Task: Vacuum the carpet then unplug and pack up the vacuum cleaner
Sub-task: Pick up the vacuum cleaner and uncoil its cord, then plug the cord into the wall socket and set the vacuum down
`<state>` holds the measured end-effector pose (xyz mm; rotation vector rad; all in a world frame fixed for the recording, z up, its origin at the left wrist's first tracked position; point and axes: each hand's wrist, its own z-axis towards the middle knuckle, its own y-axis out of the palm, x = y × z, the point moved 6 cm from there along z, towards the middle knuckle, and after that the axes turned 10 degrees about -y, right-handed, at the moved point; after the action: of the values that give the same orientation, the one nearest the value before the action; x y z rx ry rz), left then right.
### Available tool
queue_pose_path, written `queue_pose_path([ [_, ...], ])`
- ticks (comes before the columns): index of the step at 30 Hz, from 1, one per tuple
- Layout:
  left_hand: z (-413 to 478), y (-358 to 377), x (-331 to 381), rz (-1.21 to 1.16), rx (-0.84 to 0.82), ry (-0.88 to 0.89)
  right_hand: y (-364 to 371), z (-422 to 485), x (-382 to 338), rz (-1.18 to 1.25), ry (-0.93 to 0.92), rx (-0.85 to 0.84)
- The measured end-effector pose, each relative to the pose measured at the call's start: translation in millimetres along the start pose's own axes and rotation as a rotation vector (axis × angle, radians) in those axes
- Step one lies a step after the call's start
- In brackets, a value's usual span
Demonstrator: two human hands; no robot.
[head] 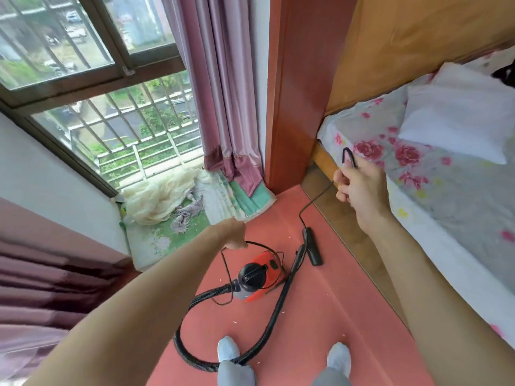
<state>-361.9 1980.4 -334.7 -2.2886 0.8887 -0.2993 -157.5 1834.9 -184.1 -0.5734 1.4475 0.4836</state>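
Note:
A small red and black vacuum cleaner (257, 277) sits on the red carpet (320, 324) in front of my feet. Its ribbed black hose (195, 355) loops round to the black floor nozzle (313, 247) lying beside the bed. My left hand (231, 235) hangs above the vacuum and grips loops of the thin black power cord (315, 201). My right hand (359, 188) is raised near the bed edge and pinches a bend of the same cord, which runs down to the floor by the nozzle. The plug is not visible.
A bed (446, 168) with a floral sheet and white pillow fills the right side. A red wooden post (295, 93) stands ahead, with pink curtains (225, 87) and a barred window (92, 87) to the left. Crumpled cloth (164, 196) lies on the sill. Small white scraps dot the carpet.

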Motion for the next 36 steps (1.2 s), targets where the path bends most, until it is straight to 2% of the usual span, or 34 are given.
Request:
queue_pose_path([
  [2,2.8,-9.1,23.2,-0.025,0.053,-0.038,-17.2,8.2,-7.6,-0.012,-0.002,-0.124],
  [3,1.6,-20.4,39.5,-0.141,0.104,-0.026,-27.0,11.9,-11.8,-0.041,-0.01,-0.199],
  [5,-8.4,-56.1,81.3,-0.462,0.257,0.092,-48.9,18.8,-21.0,-0.135,-0.029,-0.357],
  [7,-25.2,-93.2,131.8,-0.665,0.399,0.259,-74.7,26.4,-31.6,-0.199,-0.038,-0.484],
  [10,-40.1,-125.8,199.4,-0.799,0.425,0.41,-118.4,43.0,-48.2,-0.213,-0.043,-0.553],
  [14,-47.0,-141.8,245.7,-0.898,0.337,0.363,-166.6,74.1,-60.1,-0.06,-0.041,-0.502],
  [19,-53.4,-170.3,267.7,-1.155,0.297,0.383,-186.4,109.6,-42.7,0.682,0.182,-0.411],
  [21,-46.3,-184.7,269.4,-1.233,0.248,0.411,-183.9,121.5,-31.0,0.908,0.224,-0.383],
  [23,-35.6,-197.8,269.7,-1.251,0.194,0.443,-177.9,135.1,-18.1,1.046,0.242,-0.283],
  [27,-7.3,-218.4,268.6,-1.206,0.151,0.478,-165.1,164.6,2.8,1.142,0.313,0.014],
  [30,11.4,-239.3,258.4,-1.164,0.263,0.452,-155.8,190.1,6.1,1.145,0.343,0.117],
  [36,28.1,-319.2,221.4,-0.876,0.726,0.421,-135.7,235.3,3.3,1.185,0.37,0.102],
])
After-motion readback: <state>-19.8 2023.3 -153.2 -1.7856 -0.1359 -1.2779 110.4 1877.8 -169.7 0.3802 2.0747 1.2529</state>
